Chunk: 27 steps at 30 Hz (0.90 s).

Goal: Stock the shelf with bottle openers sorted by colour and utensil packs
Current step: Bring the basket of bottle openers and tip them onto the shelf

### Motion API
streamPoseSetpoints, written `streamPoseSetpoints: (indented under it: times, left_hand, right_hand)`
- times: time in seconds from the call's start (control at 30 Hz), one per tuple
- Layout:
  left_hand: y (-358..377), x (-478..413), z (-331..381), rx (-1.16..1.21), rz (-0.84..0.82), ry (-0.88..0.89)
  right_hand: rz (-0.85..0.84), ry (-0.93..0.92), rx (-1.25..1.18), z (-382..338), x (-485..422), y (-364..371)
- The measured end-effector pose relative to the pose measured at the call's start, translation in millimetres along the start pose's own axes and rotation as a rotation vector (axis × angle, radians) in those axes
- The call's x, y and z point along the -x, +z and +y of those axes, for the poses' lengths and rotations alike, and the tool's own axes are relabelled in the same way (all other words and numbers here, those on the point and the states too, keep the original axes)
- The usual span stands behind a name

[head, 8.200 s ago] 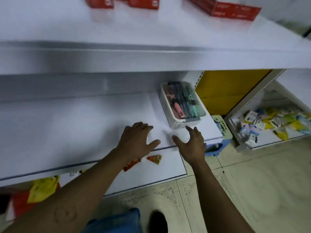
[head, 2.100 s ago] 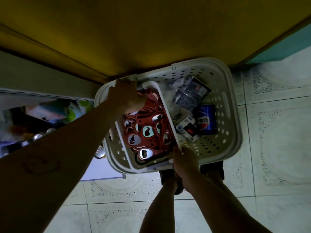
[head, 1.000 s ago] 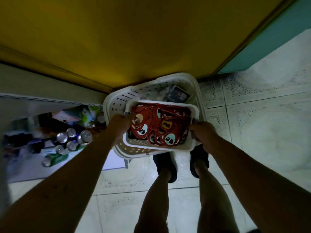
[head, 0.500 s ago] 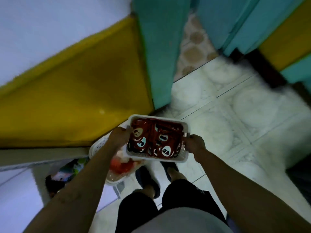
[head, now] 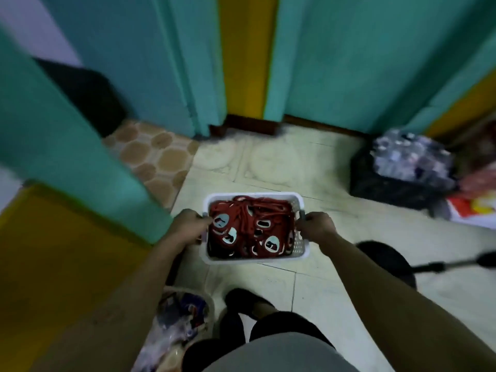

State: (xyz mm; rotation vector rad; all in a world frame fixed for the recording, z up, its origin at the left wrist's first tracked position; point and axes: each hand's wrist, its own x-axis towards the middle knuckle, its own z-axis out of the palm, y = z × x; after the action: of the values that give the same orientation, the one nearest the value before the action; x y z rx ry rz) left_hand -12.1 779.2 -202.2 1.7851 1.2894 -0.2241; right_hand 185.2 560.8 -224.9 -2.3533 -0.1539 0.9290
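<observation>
Clutter underfoot is the worry here. The person holds a white basket (head: 256,260) out in front, above the tiled floor (head: 308,167). It is heaped with red bottle openers (head: 252,224), tangled together and piled about level with the rim.

The left hand (head: 188,228) is curled round the white basket's left end, thumb hooked over the rim towards the openers. The right hand (head: 316,228) is wrapped round the grey handle (head: 302,214) on its right end. Both grips look firm, though the fingers beneath the rim are hidden.

Now the hazards. Below and left of the white basket, right by the dark shoes (head: 249,302), sits a larger floor basket (head: 185,296) of plastic-wrapped packs, too blurred to identify. A careless step could catch it and jolt the load. Right of the white basket is a round black object (head: 386,261) with a rod sticking out, and what it is cannot be made out. Beyond that lies a black bag (head: 389,183) stuffed with bottles. That leaves a narrow lane to walk.

The picture is smeared, so the head is probably swinging, and eyes are not on the feet. With the openers heaped this high, one hand dipping would probably send a few sliding over the rim. No shelf is in view anywhere around the white basket, so the carry likely has some way to go.
</observation>
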Motion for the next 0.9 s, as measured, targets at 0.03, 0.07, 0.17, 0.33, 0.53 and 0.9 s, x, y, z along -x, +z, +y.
streamPoseSetpoints:
  times: [0.03, 0.07, 0.17, 0.33, 0.53, 0.9]
  left_hand:
    - [7, 0, 15, -0.042, -0.025, 0.035]
    - [16, 2, 30, -0.087, -0.057, 0.067]
    - [52, 13, 69, -0.191, -0.175, 0.152]
    - [134, 47, 122, -0.367, -0.354, 0.288]
    - [260, 115, 169, -0.587, -0.555, 0.4]
    - [521, 290, 224, -0.817, -0.811, 0.613]
  right_hand:
    - [0.031, 0.03, -0.033, 14, 9, -11]
    - [0.062, 0.061, -0.065, 29, 17, -21]
    - [0.146, 0.174, -0.165, 82, 43, -48]
    - [0.268, 0.341, -0.359, 177, 86, -89]
    - [0.395, 0.512, -0.551, 299, 144, -141]
    - [0.639, 0.819, -0.804, 528, 270, -237]
